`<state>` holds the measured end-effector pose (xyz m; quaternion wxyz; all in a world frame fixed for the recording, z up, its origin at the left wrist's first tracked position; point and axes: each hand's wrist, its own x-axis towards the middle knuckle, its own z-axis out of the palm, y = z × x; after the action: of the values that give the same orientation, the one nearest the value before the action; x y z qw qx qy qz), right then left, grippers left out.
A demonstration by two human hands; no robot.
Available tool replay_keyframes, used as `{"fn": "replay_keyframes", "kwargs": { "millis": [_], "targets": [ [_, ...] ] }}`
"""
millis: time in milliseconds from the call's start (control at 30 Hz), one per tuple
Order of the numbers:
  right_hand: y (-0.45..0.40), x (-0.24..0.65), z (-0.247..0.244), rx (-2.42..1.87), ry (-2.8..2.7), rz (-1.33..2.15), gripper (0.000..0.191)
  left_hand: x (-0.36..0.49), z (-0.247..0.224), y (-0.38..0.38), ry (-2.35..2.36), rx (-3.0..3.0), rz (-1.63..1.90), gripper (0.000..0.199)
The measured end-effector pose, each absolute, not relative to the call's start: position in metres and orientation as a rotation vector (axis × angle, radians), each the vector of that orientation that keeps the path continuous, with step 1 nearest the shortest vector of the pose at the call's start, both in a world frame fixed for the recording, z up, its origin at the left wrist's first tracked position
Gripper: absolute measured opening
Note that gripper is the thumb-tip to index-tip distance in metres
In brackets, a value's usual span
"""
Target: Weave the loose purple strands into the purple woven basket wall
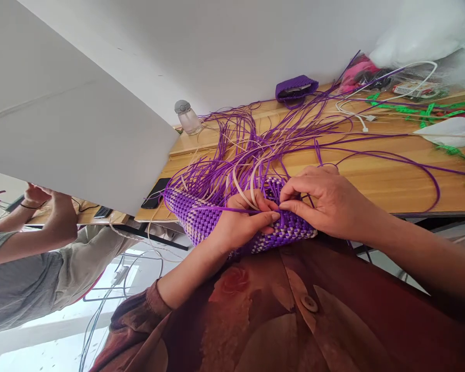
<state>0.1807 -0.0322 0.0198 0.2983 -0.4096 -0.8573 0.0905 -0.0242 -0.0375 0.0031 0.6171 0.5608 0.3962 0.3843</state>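
Observation:
A woven piece in purple and cream (203, 223) rests against my front at the table's edge, with many long loose purple and cream strands (251, 139) spreading from it over the table. My left hand (244, 219) pinches a purple strand between thumb and fingers at the woven rim. Close beside it, my right hand (320, 201) is closed, thumb and forefinger pressed together on a purple strand at the same rim. The two sets of fingertips nearly meet.
On the wooden table (375, 181) are a bottle with a grey lid (188, 118), a black phone (156, 193), a small purple woven pouch (296, 89), a white cable (436, 66) and green strips (428, 111). Another person's arms (60, 217) show at the left, beyond a grey partition (73, 108).

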Motion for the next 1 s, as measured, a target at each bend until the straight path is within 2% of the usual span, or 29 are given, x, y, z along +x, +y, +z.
{"fn": "replay_keyframes", "kwargs": {
  "millis": [67, 200, 433, 533, 700, 900, 1000],
  "targets": [
    [-0.041, 0.182, 0.014, -1.056, -2.218, 0.118, 0.009, -0.024, 0.002, -0.036, 0.899, 1.243, 0.897, 0.037],
    [-0.063, 0.188, -0.001, -0.985, -2.124, -0.126, 0.021, -0.024, 0.001, -0.034, 0.896, 1.148, 0.920, 0.035],
    [-0.071, 0.180, -0.017, -0.952, -2.182, -0.290, 0.011, -0.021, 0.000, -0.034, 0.908, 1.106, 0.928, 0.037],
    [-0.075, 0.174, -0.015, -0.939, -2.158, -0.132, 0.008, -0.021, -0.002, -0.034, 0.925, 1.091, 0.946, 0.038],
    [-0.094, 0.176, -0.009, -1.047, -2.186, 0.438, 0.016, -0.022, -0.003, -0.036, 0.914, 1.083, 0.942, 0.036],
    [-0.101, 0.178, -0.010, -0.975, -2.097, 0.535, 0.004, -0.021, -0.005, -0.036, 0.923, 1.082, 0.970, 0.034],
    [-0.100, 0.175, -0.010, -1.009, -2.147, 0.679, 0.010, -0.020, -0.010, -0.037, 0.901, 1.107, 0.965, 0.033]
  ]
}}
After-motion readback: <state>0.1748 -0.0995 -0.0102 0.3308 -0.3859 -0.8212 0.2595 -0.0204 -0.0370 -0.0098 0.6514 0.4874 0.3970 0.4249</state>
